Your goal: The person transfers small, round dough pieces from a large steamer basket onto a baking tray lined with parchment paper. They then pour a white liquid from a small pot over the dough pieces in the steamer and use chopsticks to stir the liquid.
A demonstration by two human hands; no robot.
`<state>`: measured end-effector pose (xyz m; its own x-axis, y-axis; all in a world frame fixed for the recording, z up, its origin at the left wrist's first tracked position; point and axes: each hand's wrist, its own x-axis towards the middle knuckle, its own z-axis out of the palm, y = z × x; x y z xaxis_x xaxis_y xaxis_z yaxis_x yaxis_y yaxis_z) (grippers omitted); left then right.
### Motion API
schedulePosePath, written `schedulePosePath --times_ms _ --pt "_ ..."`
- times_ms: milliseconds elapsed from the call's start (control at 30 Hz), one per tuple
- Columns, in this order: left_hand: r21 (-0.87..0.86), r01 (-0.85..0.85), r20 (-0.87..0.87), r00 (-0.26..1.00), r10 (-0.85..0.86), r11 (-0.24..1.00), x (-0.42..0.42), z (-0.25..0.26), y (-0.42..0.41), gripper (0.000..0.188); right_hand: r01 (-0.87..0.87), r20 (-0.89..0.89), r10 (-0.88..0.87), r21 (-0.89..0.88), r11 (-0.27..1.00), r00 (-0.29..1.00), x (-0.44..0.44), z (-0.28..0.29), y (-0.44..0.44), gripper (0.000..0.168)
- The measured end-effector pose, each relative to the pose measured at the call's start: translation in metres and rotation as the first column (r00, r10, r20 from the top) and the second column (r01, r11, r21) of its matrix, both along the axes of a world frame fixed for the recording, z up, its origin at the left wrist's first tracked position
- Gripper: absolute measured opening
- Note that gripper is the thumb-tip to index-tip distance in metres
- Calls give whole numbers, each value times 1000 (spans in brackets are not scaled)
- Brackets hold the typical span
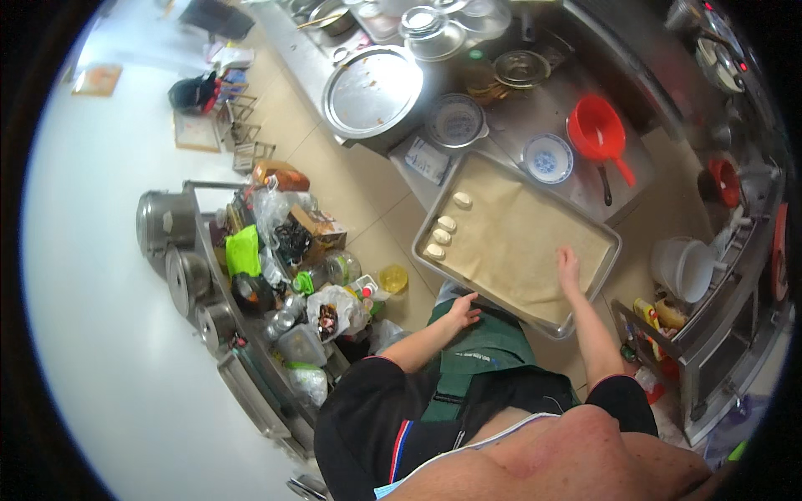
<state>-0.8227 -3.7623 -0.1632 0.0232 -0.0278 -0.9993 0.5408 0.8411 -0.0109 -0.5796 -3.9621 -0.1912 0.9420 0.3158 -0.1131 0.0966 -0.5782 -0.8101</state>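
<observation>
A metal baking tray [613,243] lined with parchment paper [507,250] lies in front of me, partly on the steel counter. Several pale dough pieces [447,223] form a row along its left side. By the tray's near edge is my left hand [463,313], fingers spread and nothing in it, above my green apron [489,351]. My right hand [568,266] is over the right part of the paper with its fingers pointing away from me. Whether it touches the paper or pinches something small is unclear.
Beyond the tray, the counter [507,134] holds a blue-patterned bowl [547,159], red strainer-shaped vessel [595,128], glass bowl [456,122] and large round metal tray [374,91]. Left stands a cluttered shelf with bottles and bags [335,313]. A white bucket [683,269] is at right.
</observation>
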Motion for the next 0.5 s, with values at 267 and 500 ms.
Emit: schedulePosePath --times_ms 267,500 --pt "298 111 582 766 -272 948 1 94 27 55 337 -905 54 212 917 422 -114 43 37 29" --pt "986 165 -18 52 -999 -9 22 149 79 72 759 -887 454 352 548 83 -95 135 188 63"
